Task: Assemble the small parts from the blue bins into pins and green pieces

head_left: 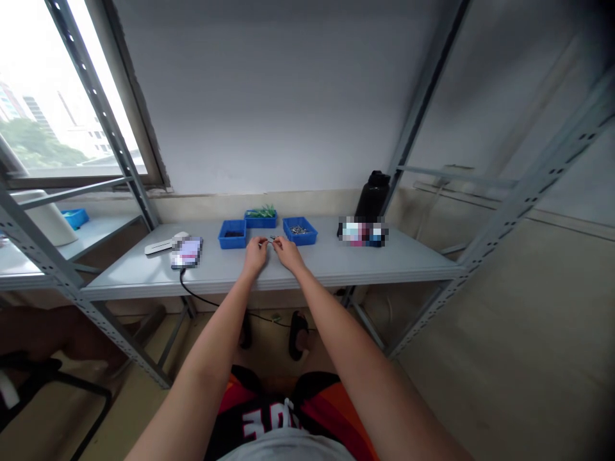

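Note:
Close together above the grey shelf table, my left hand (pixel 256 255) and my right hand (pixel 287 251) each have their fingers pinched. Tiny parts (pixel 271 239) show between the fingertips, dark and partly light, too small to name. Just behind my left hand is a blue bin (pixel 232 244) with small dark pieces in it. A second blue bin (pixel 305 241), behind my right hand, holds many small silvery metal pieces. Farther back, a third blue bin (pixel 261 223) contains green pieces (pixel 263 211).
Left on the table lie a phone (pixel 187 251), partly pixelated, with a black cable (pixel 199 297) hanging over the edge, and a white object (pixel 161 246). At right stand a black bottle (pixel 373 197) and a pixelated item (pixel 362 232). Metal uprights (pixel 427 83) frame the table.

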Action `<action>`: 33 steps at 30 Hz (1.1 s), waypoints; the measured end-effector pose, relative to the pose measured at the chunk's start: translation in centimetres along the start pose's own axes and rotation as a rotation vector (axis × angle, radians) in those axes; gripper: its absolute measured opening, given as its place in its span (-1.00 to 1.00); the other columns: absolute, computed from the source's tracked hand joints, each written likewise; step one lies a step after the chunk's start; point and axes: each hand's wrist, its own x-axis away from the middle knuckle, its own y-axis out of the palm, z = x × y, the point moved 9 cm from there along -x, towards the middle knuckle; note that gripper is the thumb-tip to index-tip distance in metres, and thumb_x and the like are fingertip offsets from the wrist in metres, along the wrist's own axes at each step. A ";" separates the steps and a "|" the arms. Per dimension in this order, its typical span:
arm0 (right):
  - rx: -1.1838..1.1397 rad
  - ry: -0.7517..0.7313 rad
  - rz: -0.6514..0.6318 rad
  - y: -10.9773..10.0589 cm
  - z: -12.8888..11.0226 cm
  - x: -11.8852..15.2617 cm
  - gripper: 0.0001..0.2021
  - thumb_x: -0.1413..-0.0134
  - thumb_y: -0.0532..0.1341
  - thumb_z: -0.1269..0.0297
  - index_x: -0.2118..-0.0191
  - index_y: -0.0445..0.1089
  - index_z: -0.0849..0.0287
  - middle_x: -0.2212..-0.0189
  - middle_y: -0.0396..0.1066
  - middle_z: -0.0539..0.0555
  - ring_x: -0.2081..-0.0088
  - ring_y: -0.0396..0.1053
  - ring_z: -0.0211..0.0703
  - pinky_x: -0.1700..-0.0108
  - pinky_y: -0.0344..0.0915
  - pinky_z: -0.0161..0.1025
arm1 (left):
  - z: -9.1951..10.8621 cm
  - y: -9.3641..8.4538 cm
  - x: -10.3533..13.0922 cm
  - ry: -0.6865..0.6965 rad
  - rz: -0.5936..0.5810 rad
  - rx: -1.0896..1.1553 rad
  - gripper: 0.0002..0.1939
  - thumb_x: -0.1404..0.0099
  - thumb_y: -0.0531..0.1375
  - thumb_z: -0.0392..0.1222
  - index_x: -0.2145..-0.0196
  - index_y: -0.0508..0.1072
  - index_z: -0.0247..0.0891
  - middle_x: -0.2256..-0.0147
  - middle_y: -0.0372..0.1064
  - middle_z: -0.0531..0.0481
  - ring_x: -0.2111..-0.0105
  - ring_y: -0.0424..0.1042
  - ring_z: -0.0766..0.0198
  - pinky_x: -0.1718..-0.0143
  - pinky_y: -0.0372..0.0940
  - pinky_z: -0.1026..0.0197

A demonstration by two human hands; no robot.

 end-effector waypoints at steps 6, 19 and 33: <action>-0.063 0.028 0.082 -1.4 -0.6 0.3 -0.79 -0.26 0.02 0.24 0.14 0.35 0.15 0.29 0.50 0.14 0.24 0.44 -0.09 0.11 0.29 -0.18 | 0.4 1.4 -0.1 0.019 -0.134 0.031 -0.84 -0.24 0.13 -0.30 0.34 0.53 -0.30 0.30 0.51 -0.15 0.28 0.43 0.16 0.11 0.28 0.14; -0.163 0.023 0.125 -2.0 -0.7 0.4 -0.81 -0.22 0.05 0.22 0.17 0.34 0.14 0.39 0.49 0.08 0.33 0.43 -0.13 0.18 0.30 -0.22 | 0.6 0.5 -0.3 -0.015 -0.085 0.171 -0.80 -0.27 0.12 -0.23 0.30 0.53 -0.35 0.29 0.52 -0.16 0.28 0.45 0.19 0.16 0.31 0.18; -0.040 -0.066 -0.078 0.3 -1.3 0.3 -0.81 -0.16 0.09 0.33 0.17 0.40 0.18 0.38 0.46 0.08 0.34 0.36 -0.18 0.20 0.25 -0.27 | 1.7 0.2 0.2 0.027 -0.081 0.234 -0.82 -0.20 0.21 -0.20 0.30 0.56 -0.33 0.27 0.53 -0.14 0.29 0.45 0.21 0.16 0.31 0.18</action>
